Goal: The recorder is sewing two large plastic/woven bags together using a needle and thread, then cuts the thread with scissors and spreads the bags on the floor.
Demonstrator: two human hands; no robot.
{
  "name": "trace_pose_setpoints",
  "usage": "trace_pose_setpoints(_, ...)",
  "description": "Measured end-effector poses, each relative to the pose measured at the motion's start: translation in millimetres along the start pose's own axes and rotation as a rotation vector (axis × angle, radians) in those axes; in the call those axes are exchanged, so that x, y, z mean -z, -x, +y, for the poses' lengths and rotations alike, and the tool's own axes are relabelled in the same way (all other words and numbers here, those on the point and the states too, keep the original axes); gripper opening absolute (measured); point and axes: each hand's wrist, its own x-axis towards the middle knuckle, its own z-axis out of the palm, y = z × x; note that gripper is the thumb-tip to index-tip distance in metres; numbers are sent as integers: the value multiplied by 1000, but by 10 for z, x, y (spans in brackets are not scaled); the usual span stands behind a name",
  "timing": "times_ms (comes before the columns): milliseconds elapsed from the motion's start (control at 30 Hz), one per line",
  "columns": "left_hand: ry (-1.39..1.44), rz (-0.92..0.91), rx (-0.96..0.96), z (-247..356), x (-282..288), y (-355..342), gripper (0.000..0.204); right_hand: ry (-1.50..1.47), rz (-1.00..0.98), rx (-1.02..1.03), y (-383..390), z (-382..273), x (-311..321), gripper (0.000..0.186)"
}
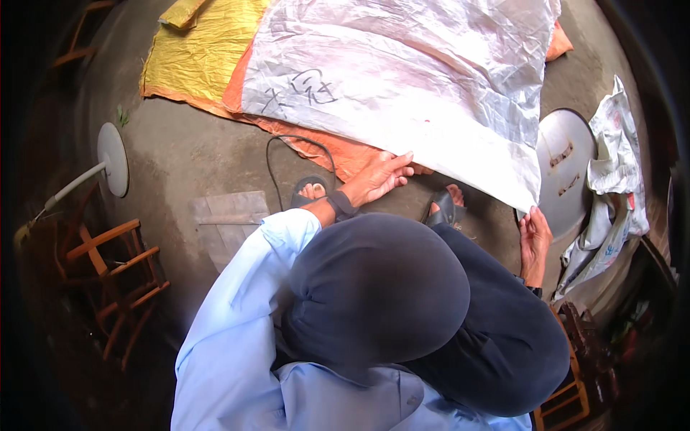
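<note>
A large white woven plastic sheet (402,93), perhaps a sack laid flat, spreads out before me with dark handwriting on its left part. Beneath its near edge shows an orange woven sheet (338,149). My right hand (534,241) pinches the white sheet's near right corner with its fingertips. Beside the near edge, between my feet, my left hand (377,177) has its fingers stretched out, the tips touching or just over the white sheet's border. Whether they press on it is hard to see.
Yellow woven sacking (194,68) lies at the far left. A round metal lid (564,169) and a crumpled white sack (617,169) are on the right. A black cord (269,161) loops by my left foot. Further left stand a wooden chair (118,266) and a round white disc (115,159).
</note>
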Motion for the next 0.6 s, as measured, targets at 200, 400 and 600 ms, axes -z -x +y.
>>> trace_pose_setpoints(200,-23,142,-92,100,106,69,22,11,-8,7,-65,5,101,33)
trace_pose_setpoints(400,-65,311,-185,264,139,222,21,64,33,15,-60,53,92,33)
trace_pose_setpoints(600,34,415,-369,489,316,273,16,25,38,26,-85,156,172,33)
